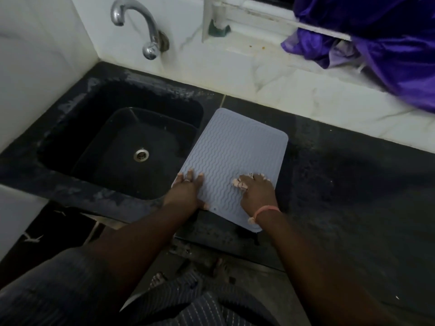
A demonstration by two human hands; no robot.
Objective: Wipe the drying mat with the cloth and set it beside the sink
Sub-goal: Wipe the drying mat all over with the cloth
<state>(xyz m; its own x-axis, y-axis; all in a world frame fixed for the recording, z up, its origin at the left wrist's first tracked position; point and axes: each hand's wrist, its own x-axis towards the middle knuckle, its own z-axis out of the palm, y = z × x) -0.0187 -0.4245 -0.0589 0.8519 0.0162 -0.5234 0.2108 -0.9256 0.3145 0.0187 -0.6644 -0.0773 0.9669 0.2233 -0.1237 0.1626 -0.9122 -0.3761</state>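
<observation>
A grey drying mat with a wavy ribbed pattern lies flat on the black counter, its left edge overhanging the black sink. My left hand presses flat on the mat's near left corner, thumb curled under the edge. My right hand rests on the mat's near right part, closed over a small pale pink cloth that peeks out under the fingers.
A chrome tap juts from the white tiled wall above the sink. Purple fabric hangs over the window ledge at the back right. The black counter extends to the right of the mat. My feet show below the counter's front edge.
</observation>
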